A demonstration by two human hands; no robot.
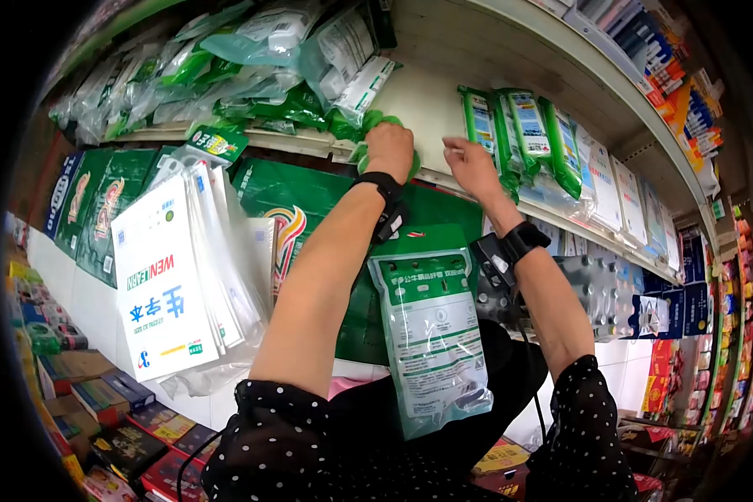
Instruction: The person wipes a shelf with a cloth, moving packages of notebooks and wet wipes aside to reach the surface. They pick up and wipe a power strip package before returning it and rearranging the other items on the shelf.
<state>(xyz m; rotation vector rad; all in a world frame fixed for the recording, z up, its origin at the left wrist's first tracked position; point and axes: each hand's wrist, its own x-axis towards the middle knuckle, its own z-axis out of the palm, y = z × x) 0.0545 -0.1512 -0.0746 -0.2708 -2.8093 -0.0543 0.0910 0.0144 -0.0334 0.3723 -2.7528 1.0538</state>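
Note:
My left hand [391,149] is closed on a crumpled green cloth [375,120] at the front of the shelf board [427,105]. Its soft edges stick out around my fingers. Over the same shelf, my right hand [474,170] has its fingers loosely bent and apart, with nothing visible in it. Just right of that hand stand several green-and-white packets [527,125]. Near my left hand lies a white-and-green packet [365,86] at the edge of a pile. A clear-fronted green power-strip package [435,326] rests upright across my lap, untouched by either hand.
Plastic-bagged packages [259,38] heap up on the shelf's left part. White exercise books in plastic [167,276] lean below, beside large green boxes [113,209]. Bottles in shrink wrap [590,289] stand under the shelf at right. Boxes [134,443] cover the lower left.

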